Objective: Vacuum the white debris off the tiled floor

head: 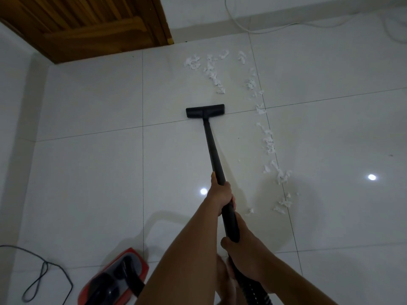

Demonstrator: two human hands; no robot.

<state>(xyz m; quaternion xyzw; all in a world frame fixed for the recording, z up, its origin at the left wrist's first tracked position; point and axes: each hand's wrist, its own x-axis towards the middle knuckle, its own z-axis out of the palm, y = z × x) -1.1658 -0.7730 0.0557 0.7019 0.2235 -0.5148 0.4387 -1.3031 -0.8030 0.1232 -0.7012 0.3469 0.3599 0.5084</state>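
Debris of white shredded scraps (268, 142) lies in a ragged trail on the glossy white tiled floor (92, 172), curving from the far middle down the right side to the near right. The flat black floor nozzle (205, 111) sits on bare tile just left of that trail, touching none of it. The left hand (220, 194) wraps round the long black vacuum wand (212, 146) at the farther grip; the right hand (239, 249) curls round it nearer, above the ribbed black hose (253, 293). This looks like a sweeping pass, with most scraps uncollected. Next, the nozzle probably needs steering right or farther, onto the scraps.
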